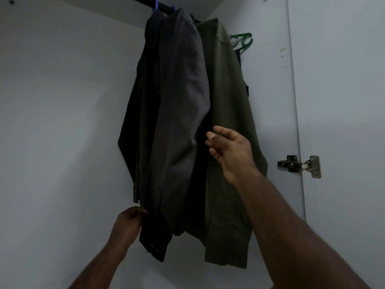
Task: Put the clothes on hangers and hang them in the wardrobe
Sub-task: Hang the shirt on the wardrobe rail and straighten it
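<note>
A dark grey shirt (177, 97) hangs on a blue hanger (155, 5) from the black rail (143, 0) at the top of the wardrobe. Right beside it hangs an olive green shirt (227, 97). My left hand (128, 223) pinches the lower front edge of the grey shirt. My right hand (227, 147) is raised in front of the gap between the two shirts, fingers loosely curled, holding nothing. A green hanger (241, 39) shows behind the olive shirt at the right.
White wardrobe walls (62, 101) enclose the space on the left and back. The open door (343, 80) stands at the right with a metal hinge (300, 164) on it.
</note>
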`<state>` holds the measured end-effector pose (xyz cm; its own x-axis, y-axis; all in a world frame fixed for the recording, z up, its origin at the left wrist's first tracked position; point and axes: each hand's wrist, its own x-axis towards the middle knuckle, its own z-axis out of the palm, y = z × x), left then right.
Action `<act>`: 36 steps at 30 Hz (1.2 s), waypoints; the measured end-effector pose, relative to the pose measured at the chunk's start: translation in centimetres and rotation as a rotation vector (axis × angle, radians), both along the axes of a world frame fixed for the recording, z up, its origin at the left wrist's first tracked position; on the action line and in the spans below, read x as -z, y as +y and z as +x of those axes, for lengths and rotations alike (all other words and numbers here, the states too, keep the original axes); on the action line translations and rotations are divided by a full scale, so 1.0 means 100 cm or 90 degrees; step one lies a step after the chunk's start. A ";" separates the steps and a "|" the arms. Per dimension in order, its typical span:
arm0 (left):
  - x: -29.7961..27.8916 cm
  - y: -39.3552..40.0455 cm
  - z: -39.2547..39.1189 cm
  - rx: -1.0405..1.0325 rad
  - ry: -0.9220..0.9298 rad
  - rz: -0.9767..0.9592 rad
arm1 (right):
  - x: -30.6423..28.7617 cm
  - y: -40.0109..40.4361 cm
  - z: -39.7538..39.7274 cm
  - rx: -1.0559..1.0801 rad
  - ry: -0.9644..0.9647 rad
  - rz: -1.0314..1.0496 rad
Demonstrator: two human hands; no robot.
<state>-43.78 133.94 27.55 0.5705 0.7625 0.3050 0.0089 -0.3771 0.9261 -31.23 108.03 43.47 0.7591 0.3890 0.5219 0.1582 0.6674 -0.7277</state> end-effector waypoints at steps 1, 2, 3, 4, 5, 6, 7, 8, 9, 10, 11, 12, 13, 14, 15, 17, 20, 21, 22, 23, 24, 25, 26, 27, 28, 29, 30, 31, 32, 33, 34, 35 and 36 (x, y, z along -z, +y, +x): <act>0.000 0.000 0.000 0.000 0.002 -0.001 | -0.002 0.002 0.000 0.016 -0.008 -0.037; 0.000 0.001 0.001 -0.001 0.002 0.000 | -0.005 0.005 -0.002 0.007 -0.012 -0.065; 0.000 0.001 0.001 -0.002 0.001 0.000 | -0.008 0.008 -0.004 -0.016 -0.014 -0.080; 0.000 0.002 0.001 -0.003 -0.002 0.001 | -0.010 0.012 -0.007 -0.040 -0.014 -0.079; -0.001 0.002 0.001 -0.002 -0.005 0.000 | -0.012 0.015 -0.010 -0.058 -0.016 -0.071; -0.001 0.003 0.000 -0.001 -0.008 -0.002 | -0.013 0.016 -0.014 -0.063 -0.018 -0.059; -0.001 0.004 -0.001 -0.001 -0.011 -0.003 | -0.014 0.015 -0.017 -0.057 -0.020 -0.042; 0.000 0.005 -0.002 -0.001 -0.016 -0.005 | -0.014 0.013 -0.019 -0.043 -0.022 -0.021; 0.000 0.005 -0.003 -0.001 -0.022 -0.007 | -0.012 0.010 -0.020 -0.025 -0.027 0.002; 0.000 0.006 -0.004 0.002 -0.030 -0.010 | -0.010 0.006 -0.020 0.002 -0.043 0.020; 0.000 0.006 -0.004 0.004 -0.040 -0.011 | -0.006 0.001 -0.020 0.035 -0.066 0.032; 0.000 0.007 -0.003 0.007 -0.050 -0.013 | -0.001 -0.004 -0.019 0.073 -0.089 0.039; -0.002 0.006 -0.002 0.009 -0.057 -0.014 | 0.003 -0.008 -0.018 0.111 -0.102 0.045; -0.003 0.005 0.001 0.012 -0.062 -0.014 | 0.007 -0.009 -0.015 0.153 -0.098 0.051; -0.003 0.003 0.004 0.016 -0.063 -0.009 | 0.010 -0.011 -0.010 0.199 -0.083 0.060; -0.003 0.001 0.011 0.026 -0.055 0.010 | 0.014 -0.013 0.002 0.310 -0.047 0.083; -0.001 -0.002 0.021 0.038 -0.037 0.055 | 0.020 -0.018 0.005 0.476 -0.104 0.077; -0.001 -0.003 0.024 0.036 -0.034 0.074 | 0.023 -0.018 -0.001 0.503 -0.151 0.074; -0.001 -0.005 0.026 0.031 -0.032 0.093 | 0.027 -0.017 -0.008 0.521 -0.206 0.072; -0.001 -0.008 0.028 0.022 -0.033 0.114 | 0.032 -0.013 -0.016 0.529 -0.265 0.060; -0.001 -0.012 0.029 0.009 -0.039 0.132 | 0.039 -0.006 -0.022 0.528 -0.318 0.030; -0.001 -0.014 0.029 -0.007 -0.052 0.144 | 0.047 0.003 -0.027 0.513 -0.360 -0.015; -0.001 -0.016 0.030 -0.024 -0.073 0.153 | 0.055 0.014 -0.031 0.488 -0.386 -0.066; 0.000 -0.015 0.030 -0.045 -0.097 0.167 | 0.063 0.025 -0.034 0.456 -0.400 -0.110; 0.000 -0.013 0.031 -0.067 -0.121 0.186 | 0.071 0.034 -0.036 0.429 -0.409 -0.141; 0.002 -0.008 0.031 -0.089 -0.142 0.203 | 0.077 0.043 -0.038 0.405 -0.413 -0.164; 0.002 -0.001 0.031 -0.112 -0.161 0.209 | 0.083 0.051 -0.040 0.385 -0.415 -0.183; 0.003 0.007 0.031 -0.134 -0.178 0.204 | 0.087 0.058 -0.041 0.363 -0.416 -0.203; 0.002 0.014 0.031 -0.157 -0.192 0.189 | 0.090 0.065 -0.041 0.342 -0.419 -0.224; 0.001 0.023 0.030 -0.179 -0.200 0.170 | 0.092 0.074 -0.041 0.321 -0.424 -0.243; -0.001 0.031 0.029 -0.196 -0.203 0.151 | 0.093 0.083 -0.040 0.302 -0.428 -0.262; -0.002 0.039 0.028 -0.210 -0.200 0.130 | 0.095 0.093 -0.038 0.280 -0.433 -0.279; -0.003 0.045 0.027 -0.220 -0.193 0.108 | 0.096 0.103 -0.037 0.257 -0.437 -0.294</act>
<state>-41.13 138.49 27.83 0.1598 0.8164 0.5549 -0.1000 -0.5459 0.8319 -34.97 118.33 33.86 0.4632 0.4441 0.7670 0.8119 0.1342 -0.5681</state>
